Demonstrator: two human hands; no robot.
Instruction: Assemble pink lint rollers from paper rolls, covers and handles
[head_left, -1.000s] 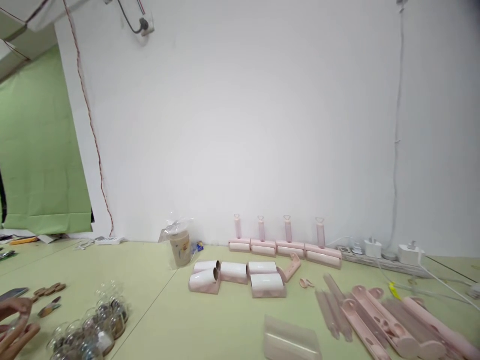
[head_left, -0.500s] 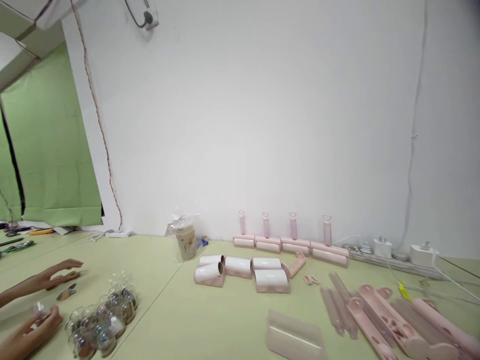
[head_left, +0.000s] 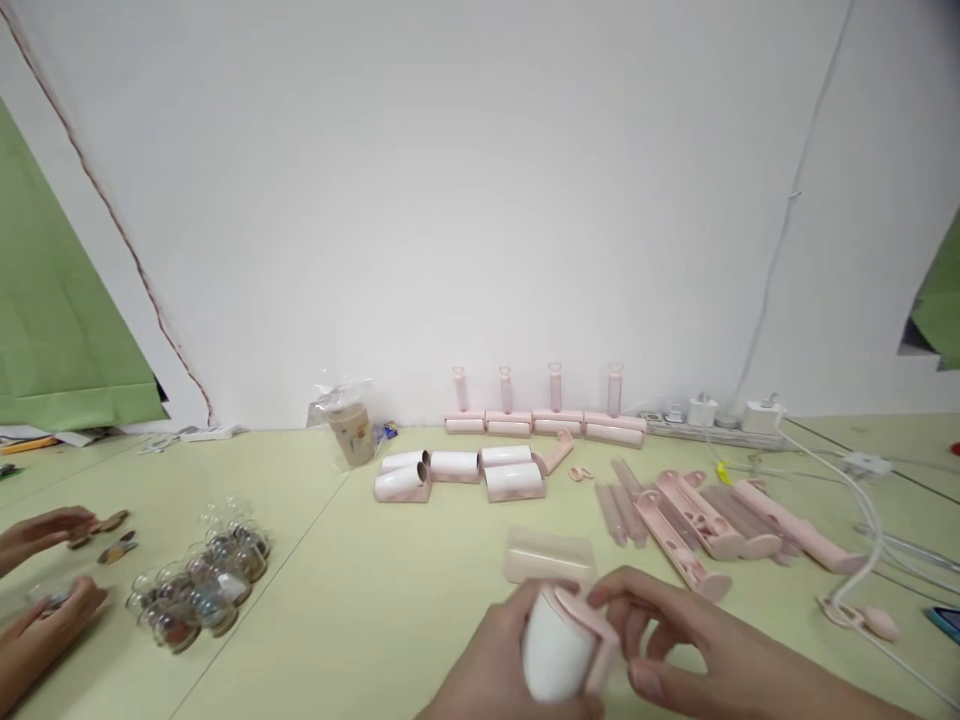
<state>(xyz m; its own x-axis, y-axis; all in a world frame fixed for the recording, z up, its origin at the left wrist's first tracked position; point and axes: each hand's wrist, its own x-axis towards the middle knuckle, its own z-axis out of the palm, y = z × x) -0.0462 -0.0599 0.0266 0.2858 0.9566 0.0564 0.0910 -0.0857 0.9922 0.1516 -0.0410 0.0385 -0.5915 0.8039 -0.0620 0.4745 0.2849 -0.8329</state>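
My left hand [head_left: 487,660] is wrapped round a lint roller [head_left: 559,645] with a white roll and a pink end and arm, held low in front of me and slightly blurred. At its right side is my right hand [head_left: 675,630], index fingertip at the pink part, the other fingers bent with gaps between them. Beyond my hands lies a clear pinkish cover [head_left: 550,557]. Several white rolls [head_left: 455,466] rest farther back on the table. Long pink cases [head_left: 679,545] and clear strips [head_left: 622,510] lie to the right.
Several finished rollers [head_left: 556,420] with upright handles line the wall. A power strip [head_left: 705,430] and white cables [head_left: 862,490] run at the right. Left stand a bagged cup [head_left: 351,432] and small glass domes [head_left: 202,580], beside another person's hands [head_left: 56,610].
Both my hands have come into view with the lint roller in the left. The view has swung right and tilted. The other person's hands have moved slightly around small pieces.
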